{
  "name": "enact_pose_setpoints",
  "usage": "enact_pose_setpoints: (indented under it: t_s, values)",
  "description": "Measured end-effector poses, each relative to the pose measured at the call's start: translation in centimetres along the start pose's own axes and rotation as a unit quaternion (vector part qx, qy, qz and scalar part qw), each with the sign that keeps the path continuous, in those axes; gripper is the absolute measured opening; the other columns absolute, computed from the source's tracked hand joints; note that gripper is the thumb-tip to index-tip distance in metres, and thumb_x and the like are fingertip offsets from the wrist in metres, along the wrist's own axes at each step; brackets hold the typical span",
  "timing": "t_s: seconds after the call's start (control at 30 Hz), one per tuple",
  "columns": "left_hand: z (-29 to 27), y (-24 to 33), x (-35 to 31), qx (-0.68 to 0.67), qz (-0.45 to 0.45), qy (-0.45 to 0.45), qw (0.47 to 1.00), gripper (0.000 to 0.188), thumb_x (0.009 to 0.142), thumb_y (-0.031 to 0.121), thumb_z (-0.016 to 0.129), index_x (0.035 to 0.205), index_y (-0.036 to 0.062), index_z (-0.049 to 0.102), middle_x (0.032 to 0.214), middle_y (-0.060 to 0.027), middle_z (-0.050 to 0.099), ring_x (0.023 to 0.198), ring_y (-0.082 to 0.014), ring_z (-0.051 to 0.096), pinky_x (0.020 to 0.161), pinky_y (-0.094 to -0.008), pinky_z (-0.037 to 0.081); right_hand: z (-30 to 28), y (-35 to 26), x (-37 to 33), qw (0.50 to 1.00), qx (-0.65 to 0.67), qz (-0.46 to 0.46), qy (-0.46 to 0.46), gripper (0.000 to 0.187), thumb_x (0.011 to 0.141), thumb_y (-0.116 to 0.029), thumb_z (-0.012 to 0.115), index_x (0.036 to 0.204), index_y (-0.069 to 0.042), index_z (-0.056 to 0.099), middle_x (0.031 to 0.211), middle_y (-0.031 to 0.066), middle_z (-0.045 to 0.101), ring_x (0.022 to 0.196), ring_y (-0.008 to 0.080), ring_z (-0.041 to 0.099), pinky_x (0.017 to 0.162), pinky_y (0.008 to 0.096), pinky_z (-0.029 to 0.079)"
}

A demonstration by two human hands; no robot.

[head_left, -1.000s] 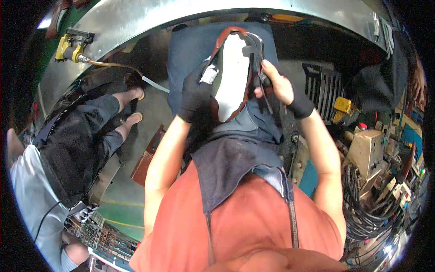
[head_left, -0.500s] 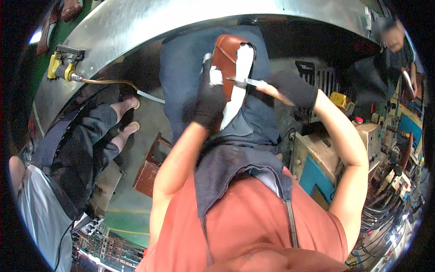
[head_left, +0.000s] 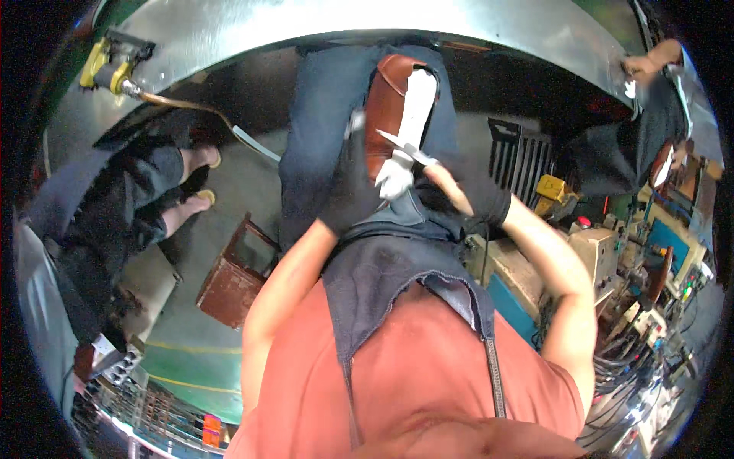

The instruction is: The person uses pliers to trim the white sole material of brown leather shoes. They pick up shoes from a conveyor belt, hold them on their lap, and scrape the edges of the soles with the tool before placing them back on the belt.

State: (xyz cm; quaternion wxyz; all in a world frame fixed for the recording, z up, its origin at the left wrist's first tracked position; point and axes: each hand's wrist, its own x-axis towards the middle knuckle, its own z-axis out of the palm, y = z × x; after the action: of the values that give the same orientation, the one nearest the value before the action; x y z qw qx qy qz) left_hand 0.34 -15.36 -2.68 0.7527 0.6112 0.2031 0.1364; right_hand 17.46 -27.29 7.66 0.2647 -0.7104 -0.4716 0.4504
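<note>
A brown leather shoe upper (head_left: 385, 103) lies lengthwise over my lap, its toe end pointing away from me. A white strip (head_left: 417, 96) runs along its right side. My left hand (head_left: 350, 176), in a black fingerless glove with white-wrapped fingertips, is closed on the shoe's left and near side; motion blurs part of it. From the right, my gloved right hand (head_left: 472, 183) grips a small pointed metal cutting tool (head_left: 405, 148). The blade lies over the near part of the shoe, tip toward the upper left. Whether it touches the leather, I cannot tell.
A curved metal bench (head_left: 321, 19) spans the far side, with a yellow-and-black clamp-like fitting (head_left: 111, 67) and hose at left. A brown wooden stool (head_left: 241, 271) stands left of me. Co-workers (head_left: 115, 222) are at both sides; machinery (head_left: 596, 252) crowds the right.
My left hand's white-wrapped thumb has moved nearer to me along the shoe. My right hand and tool have moved slightly nearer too, the blade now tilting more steeply. My view has shifted a little.
</note>
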Motion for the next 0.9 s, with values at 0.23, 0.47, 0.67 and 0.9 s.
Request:
enact_pose_setpoints:
  t_s: [0.23, 0.47, 0.67, 0.9]
  values:
    - [-2.3, 1.3, -5.0, -0.184, -0.174, -0.007, 0.967, 0.04, 0.098, 0.02, 0.043, 0.133, 0.0015, 0.04, 0.125, -0.0105, 0.051, 0.114, -0.0164, 0.049, 0.099, -0.0311, 0.038, 4.6, 3.6, -5.8, 0.972, 0.054, 0.219, -0.071, 0.04, 0.099, -0.034, 0.038, 0.086, 0.002, 0.05, 0.07, 0.0081, 0.048, 0.066, 0.0151, 0.045, 0.064, 0.0319, 0.042]
    - [1.0, -0.1, -2.4, -0.117, -0.158, 0.037, 0.98, 0.03, 0.095, 0.019, 0.048, 0.121, 0.0021, 0.049, 0.111, -0.0094, 0.059, 0.102, -0.0188, 0.057, 0.09, -0.0314, 0.045, -0.3, 0.4, -5.8, 0.951, -0.033, 0.273, -0.143, 0.042, 0.097, -0.035, 0.04, 0.091, 0.004, 0.055, 0.078, 0.0229, 0.057, 0.069, 0.029, 0.056, 0.065, 0.039, 0.045]
    - [2.3, -2.5, -1.6, -0.223, -0.072, 0.071, 0.97, 0.04, 0.089, 0.017, 0.056, 0.122, -0.0002, 0.041, 0.117, -0.0127, 0.055, 0.107, -0.0242, 0.054, 0.093, -0.0329, 0.042, -1.5, -7.7, -1.9, 0.979, -0.168, -0.055, -0.099, 0.034, 0.092, -0.034, 0.051, 0.097, -0.002, 0.06, 0.086, 0.0206, 0.061, 0.077, 0.0394, 0.059, 0.067, 0.0416, 0.047]
    - [0.7, -3.4, -3.3, 0.001, -0.103, -0.005, 0.995, 0.059, 0.081, 0.015, 0.065, 0.13, 0.0018, 0.035, 0.125, -0.0139, 0.047, 0.114, -0.0246, 0.048, 0.099, -0.0337, 0.037, 0.6, -2.5, -2.2, 0.96, -0.268, -0.058, -0.062, 0.032, 0.082, -0.034, 0.062, 0.088, -0.003, 0.059, 0.086, 0.0197, 0.059, 0.077, 0.0351, 0.058, 0.067, 0.0415, 0.047]
